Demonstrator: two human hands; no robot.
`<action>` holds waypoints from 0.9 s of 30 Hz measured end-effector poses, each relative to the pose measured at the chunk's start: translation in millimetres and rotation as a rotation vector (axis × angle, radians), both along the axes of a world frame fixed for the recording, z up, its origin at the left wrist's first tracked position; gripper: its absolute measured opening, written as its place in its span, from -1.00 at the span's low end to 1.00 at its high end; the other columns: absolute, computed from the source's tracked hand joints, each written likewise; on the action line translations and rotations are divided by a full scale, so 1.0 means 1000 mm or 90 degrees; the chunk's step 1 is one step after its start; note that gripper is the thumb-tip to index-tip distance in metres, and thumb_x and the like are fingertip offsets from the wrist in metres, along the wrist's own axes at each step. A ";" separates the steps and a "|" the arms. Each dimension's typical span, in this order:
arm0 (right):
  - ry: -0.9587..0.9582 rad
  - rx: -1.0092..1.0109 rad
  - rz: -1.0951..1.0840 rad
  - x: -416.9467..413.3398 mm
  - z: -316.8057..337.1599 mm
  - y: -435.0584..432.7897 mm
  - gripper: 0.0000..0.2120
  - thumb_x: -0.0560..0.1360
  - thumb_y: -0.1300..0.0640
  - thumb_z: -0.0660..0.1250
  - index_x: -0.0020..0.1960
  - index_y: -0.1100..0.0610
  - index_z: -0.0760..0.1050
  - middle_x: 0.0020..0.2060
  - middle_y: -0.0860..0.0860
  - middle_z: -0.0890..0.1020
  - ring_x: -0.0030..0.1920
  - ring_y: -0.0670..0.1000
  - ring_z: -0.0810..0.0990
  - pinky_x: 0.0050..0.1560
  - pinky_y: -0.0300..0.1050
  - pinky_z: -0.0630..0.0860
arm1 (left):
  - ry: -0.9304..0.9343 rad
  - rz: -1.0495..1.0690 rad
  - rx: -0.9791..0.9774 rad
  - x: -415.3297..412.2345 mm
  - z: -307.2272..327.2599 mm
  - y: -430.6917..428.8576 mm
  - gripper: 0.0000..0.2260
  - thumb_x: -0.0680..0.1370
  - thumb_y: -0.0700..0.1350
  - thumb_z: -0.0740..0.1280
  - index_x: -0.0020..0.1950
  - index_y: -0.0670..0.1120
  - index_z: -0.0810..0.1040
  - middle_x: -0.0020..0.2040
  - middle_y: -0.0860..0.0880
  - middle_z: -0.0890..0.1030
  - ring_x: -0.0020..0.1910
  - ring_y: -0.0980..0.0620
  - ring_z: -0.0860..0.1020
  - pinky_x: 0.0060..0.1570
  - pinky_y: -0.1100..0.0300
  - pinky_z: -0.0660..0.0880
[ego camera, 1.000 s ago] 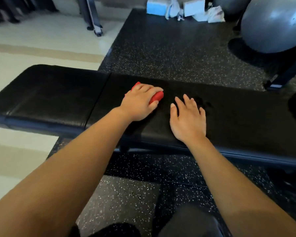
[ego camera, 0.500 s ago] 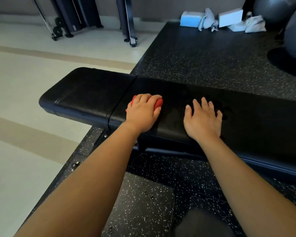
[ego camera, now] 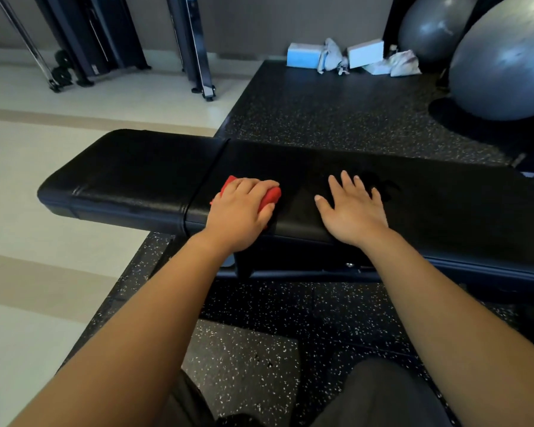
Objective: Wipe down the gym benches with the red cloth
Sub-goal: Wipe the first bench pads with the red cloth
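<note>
While the left hand (ego camera: 241, 211) bears down on the black padded gym bench (ego camera: 130, 174), its fingers curl over a bunched-up red cloth (ego camera: 271, 196), which peeks out past the knuckles and beside the thumb. Just left of that hand runs the seam (ego camera: 204, 186) between the two pads. Over on the other side, the right hand (ego camera: 353, 211) lies flat and spread on the upholstery, gripping nothing, apparently bracing.

That cloth looks soft, light and limp (it should go wherever the palm drags it), so a wadded hold from above with steady downward pressure suits it, and the smooth vinyl should let it glide. Just beyond the right hand sits a dark smear (ego camera: 383, 186); damp or shadow, I cannot tell. The shorter pad left of the cloth hand looks like the next ground to cover.
</note>
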State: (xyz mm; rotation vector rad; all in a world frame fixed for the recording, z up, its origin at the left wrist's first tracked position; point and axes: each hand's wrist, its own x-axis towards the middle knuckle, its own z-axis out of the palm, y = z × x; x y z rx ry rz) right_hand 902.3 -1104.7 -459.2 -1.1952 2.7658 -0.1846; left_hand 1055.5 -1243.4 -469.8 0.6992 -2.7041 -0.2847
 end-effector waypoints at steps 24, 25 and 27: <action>0.008 -0.057 0.035 0.005 -0.005 0.011 -0.45 0.62 -0.18 -0.13 0.55 0.00 0.02 0.55 -0.02 0.00 0.54 0.02 -0.07 0.49 0.06 -0.11 | -0.030 -0.042 0.004 0.031 0.004 -0.005 -0.63 0.61 0.06 0.14 0.43 0.12 0.28 0.35 -0.01 0.38 0.35 -0.08 0.28 0.33 -0.11 0.26; 0.012 -0.056 0.037 0.006 -0.005 0.012 -0.45 0.62 -0.18 -0.13 0.55 0.01 0.02 0.55 -0.02 0.00 0.54 0.02 -0.07 0.49 0.06 -0.11 | -0.023 -0.042 -0.005 0.034 0.001 -0.005 -0.62 0.61 0.06 0.14 0.43 0.12 0.28 0.34 -0.01 0.39 0.35 -0.08 0.29 0.32 -0.10 0.27; 0.020 -0.059 0.039 0.008 -0.007 0.014 -0.45 0.62 -0.18 -0.12 0.55 0.01 0.03 0.55 -0.03 0.01 0.54 0.02 -0.06 0.49 0.07 -0.10 | -0.012 -0.031 -0.022 0.035 -0.002 -0.004 -0.62 0.61 0.09 0.12 0.43 0.12 0.29 0.34 -0.02 0.40 0.35 -0.09 0.30 0.31 -0.10 0.29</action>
